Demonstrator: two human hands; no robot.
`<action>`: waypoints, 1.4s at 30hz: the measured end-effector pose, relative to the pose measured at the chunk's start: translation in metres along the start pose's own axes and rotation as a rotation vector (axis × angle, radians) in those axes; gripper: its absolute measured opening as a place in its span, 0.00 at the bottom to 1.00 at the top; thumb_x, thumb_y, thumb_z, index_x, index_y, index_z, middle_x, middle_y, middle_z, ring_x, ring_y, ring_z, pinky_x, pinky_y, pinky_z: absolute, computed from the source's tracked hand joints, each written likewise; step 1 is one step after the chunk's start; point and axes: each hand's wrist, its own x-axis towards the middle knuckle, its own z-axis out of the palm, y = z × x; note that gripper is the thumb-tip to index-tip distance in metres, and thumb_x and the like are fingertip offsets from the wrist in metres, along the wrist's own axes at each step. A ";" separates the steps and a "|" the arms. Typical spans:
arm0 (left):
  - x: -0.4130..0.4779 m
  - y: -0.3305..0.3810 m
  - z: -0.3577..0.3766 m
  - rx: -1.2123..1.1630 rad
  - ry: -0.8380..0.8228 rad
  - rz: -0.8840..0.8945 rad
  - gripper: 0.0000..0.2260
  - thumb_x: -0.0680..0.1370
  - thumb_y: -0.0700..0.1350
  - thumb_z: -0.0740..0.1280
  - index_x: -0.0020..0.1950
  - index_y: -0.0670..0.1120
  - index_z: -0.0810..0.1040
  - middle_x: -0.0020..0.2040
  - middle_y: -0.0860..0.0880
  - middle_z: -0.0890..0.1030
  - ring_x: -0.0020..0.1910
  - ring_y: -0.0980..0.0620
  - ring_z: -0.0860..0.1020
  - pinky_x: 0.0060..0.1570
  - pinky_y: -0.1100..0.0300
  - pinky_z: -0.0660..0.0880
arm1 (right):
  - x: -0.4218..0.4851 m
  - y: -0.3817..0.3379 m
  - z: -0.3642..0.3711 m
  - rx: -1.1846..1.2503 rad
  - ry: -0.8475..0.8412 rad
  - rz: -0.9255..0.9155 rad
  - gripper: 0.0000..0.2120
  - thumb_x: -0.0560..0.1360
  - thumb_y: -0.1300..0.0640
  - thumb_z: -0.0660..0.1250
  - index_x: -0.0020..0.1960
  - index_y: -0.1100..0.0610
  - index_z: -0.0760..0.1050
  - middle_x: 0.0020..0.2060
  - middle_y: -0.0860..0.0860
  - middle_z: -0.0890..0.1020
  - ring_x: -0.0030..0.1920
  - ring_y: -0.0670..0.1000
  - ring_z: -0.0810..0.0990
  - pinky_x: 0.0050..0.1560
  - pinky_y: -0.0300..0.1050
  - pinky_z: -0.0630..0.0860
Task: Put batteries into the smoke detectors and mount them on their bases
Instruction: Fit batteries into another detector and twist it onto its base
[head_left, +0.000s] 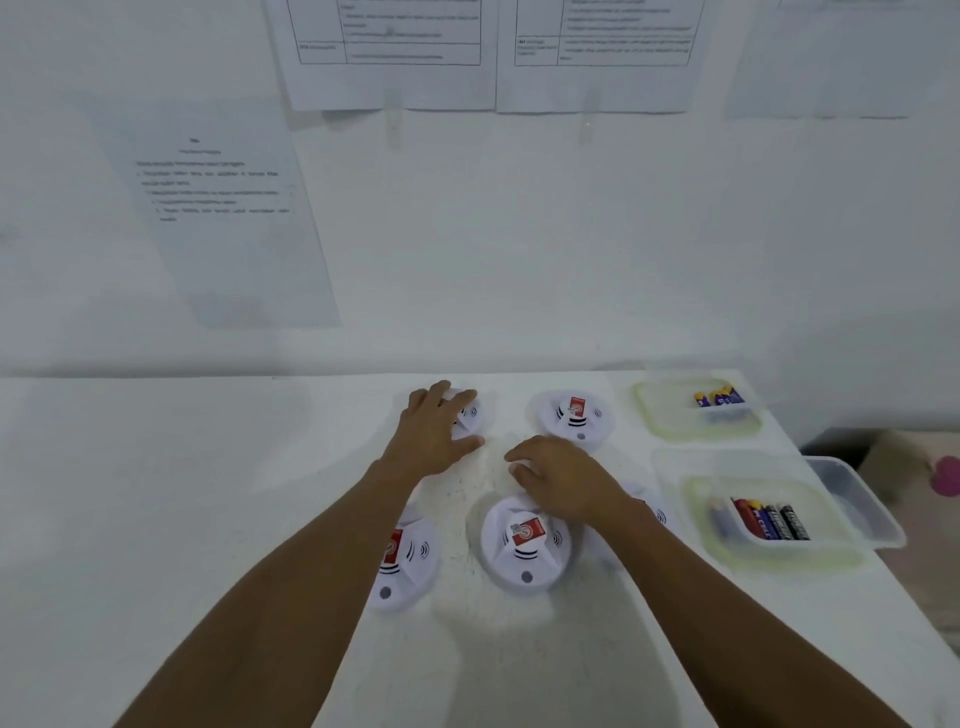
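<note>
View from the head camera over a white table (156, 519). Five white smoke detectors lie on it, each dome side up with a red label where visible.

- The left hand (436, 431) lies with spread, nearly straight fingers on the far left detector (471, 415).
- The right hand (561, 478) hovers between the detectors with loosely curled fingers. Whether it holds anything cannot be told.
- The far right detector (574, 415) and the near middle detector (524, 540) stand untouched.
- The near left detector (405, 561) is partly hidden by the left forearm.
- The near right detector (658, 514) is mostly hidden by the right wrist.

At the right edge, loose batteries (769, 519) lie in a near tray (696, 499). A few more batteries (719, 399) lie in a far tray (644, 410).
</note>
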 end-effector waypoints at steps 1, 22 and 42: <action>0.000 0.001 0.002 -0.024 0.028 0.002 0.33 0.73 0.61 0.70 0.75 0.53 0.66 0.76 0.45 0.61 0.73 0.40 0.59 0.69 0.45 0.61 | 0.001 0.003 0.001 0.019 0.008 -0.004 0.16 0.81 0.51 0.59 0.65 0.53 0.76 0.63 0.50 0.79 0.63 0.50 0.75 0.65 0.44 0.69; -0.055 0.110 -0.029 -1.484 0.255 -0.211 0.13 0.82 0.56 0.55 0.63 0.62 0.75 0.65 0.51 0.77 0.63 0.47 0.77 0.56 0.50 0.79 | -0.018 -0.044 -0.015 0.698 0.538 -0.095 0.23 0.72 0.55 0.74 0.65 0.52 0.73 0.58 0.45 0.80 0.54 0.42 0.79 0.50 0.27 0.75; -0.076 0.040 -0.060 -1.708 0.378 -0.300 0.19 0.82 0.54 0.56 0.71 0.53 0.71 0.70 0.43 0.74 0.65 0.43 0.74 0.66 0.42 0.70 | 0.051 -0.016 -0.015 0.293 0.336 -0.064 0.11 0.77 0.65 0.63 0.49 0.56 0.83 0.40 0.51 0.85 0.39 0.50 0.82 0.41 0.42 0.77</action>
